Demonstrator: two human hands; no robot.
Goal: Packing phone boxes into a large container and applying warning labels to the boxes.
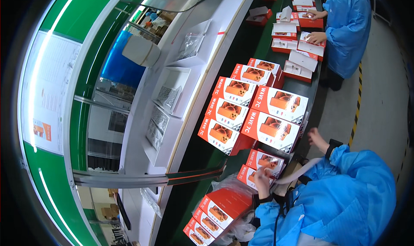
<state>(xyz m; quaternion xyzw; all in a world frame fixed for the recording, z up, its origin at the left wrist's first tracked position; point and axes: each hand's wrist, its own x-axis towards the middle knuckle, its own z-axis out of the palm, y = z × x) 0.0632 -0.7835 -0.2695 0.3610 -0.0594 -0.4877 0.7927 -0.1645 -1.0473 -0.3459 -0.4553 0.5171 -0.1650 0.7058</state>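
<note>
My left hand (262,181) is over a pair of small red-and-white phone boxes, its fingers stretched across the nearer phone box (248,175). The farther phone box (268,159) lies right beside the fingertips. Off to the right of the boxes, my right hand (318,140) hangs in the air, fingers loosely bent and apart, with nothing visible in it. Beyond my hands stand stacked phone boxes (271,127) in two rows, each with an orange phone picture. At the lower left, another group of boxes (228,205) sits partly in clear plastic wrap (241,228).
A co-worker in a blue coat (349,26) handles opened boxes (297,67) farther along the green belt (189,172). White trays (181,82) holding clear bags line the shelf to the left. A metal bar (129,179) reaches across toward the belt.
</note>
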